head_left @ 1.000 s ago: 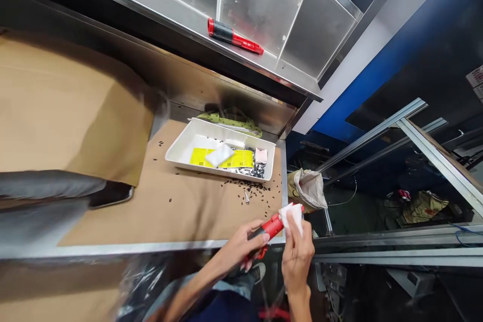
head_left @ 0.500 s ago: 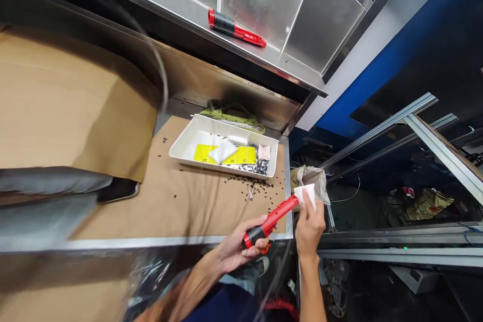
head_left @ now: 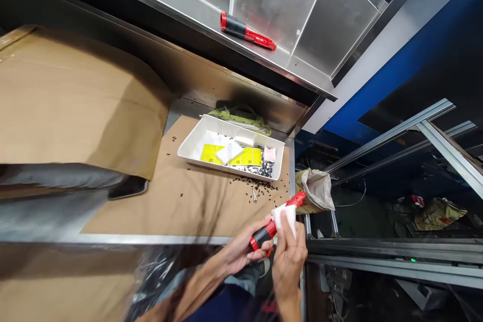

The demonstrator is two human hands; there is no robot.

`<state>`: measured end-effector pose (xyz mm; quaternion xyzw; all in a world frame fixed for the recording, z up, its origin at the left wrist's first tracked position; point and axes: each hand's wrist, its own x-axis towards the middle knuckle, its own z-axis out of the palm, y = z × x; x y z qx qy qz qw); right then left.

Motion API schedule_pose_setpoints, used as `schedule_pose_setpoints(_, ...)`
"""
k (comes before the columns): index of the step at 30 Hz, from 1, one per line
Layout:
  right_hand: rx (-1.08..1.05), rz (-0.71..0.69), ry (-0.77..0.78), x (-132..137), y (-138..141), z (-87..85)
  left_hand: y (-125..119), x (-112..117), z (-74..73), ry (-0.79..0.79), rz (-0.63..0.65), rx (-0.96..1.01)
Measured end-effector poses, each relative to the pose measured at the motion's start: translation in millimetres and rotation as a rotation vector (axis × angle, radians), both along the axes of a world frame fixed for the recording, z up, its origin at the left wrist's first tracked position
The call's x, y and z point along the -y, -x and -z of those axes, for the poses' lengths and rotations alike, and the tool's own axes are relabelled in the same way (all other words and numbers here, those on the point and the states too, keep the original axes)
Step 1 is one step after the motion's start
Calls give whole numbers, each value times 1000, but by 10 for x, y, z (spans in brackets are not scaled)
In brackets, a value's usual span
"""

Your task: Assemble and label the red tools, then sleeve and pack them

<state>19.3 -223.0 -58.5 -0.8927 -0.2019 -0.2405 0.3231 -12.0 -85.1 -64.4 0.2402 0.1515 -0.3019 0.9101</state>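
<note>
My left hand is closed round the black and red grip of a red tool, held at the front right corner of the bench. My right hand pinches a small white cloth against the middle of the tool's red shaft, whose tip sticks out beyond the cloth. A second red and black tool lies on the metal shelf above.
A white tray with yellow labels, white pads and small dark screws sits on brown cardboard; loose screws are scattered in front. A crumpled paper bag hangs off the bench's right end. A large cardboard sheet lies at left.
The white cloth has slid back from the tool's tip to the middle of its shaft. Both hands have shifted slightly down and left in view.
</note>
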Motion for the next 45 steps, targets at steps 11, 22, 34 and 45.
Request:
schedule_pose_setpoints(11,-71,-158,63,102,-39,-17,-78,-52,142,355,103,-92)
schedule_pose_setpoints(22,-123,-61,24,81,-31,8,2,142,42,-242,-67,53)
schedule_pose_setpoints(34,-50,149,-129,-7,-159,-12,35,221,89,-493,-83,276)
schedule_pose_setpoints(45,-131,111,-64,194,-266,-57,70,102,-9,-999,-81,451)
